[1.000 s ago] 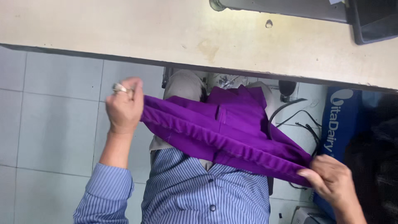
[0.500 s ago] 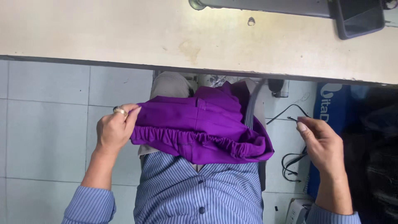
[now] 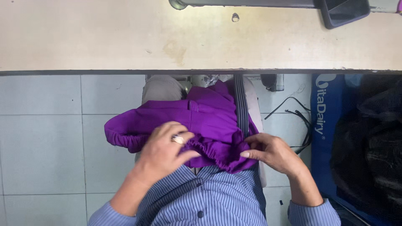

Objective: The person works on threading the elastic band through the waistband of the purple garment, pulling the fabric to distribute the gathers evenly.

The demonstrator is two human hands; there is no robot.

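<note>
Half a second ago the two hands were apart at either end of the bunched purple cloth garment with a gathered elastic edge [image 3: 209, 121]; now both have come in over its middle, and the garment sits more crumpled on the lap, below the near edge of the pale, stained worktop [image 3: 125, 37]. A second ago it was stretched wide between them.

The left hand [image 3: 165, 148], wearing a ring [image 3: 178, 139], lies palm down on the garment with its fingers loosely spread and curled over the gathered edge, pressing on it rather than pinching. A fold of the cloth bulges out just beyond its knuckles, over the grey tiled floor [image 3: 50, 138].

The right hand [image 3: 272, 152] is half closed, thumb and fingertips pinching the garment's lower corner. Just past its fingertips a dark striped strip [image 3: 240, 104] runs across the cloth. Further out from this hand lie black cables [image 3: 299, 121] and a blue printed bag [image 3: 324, 134]
</note>
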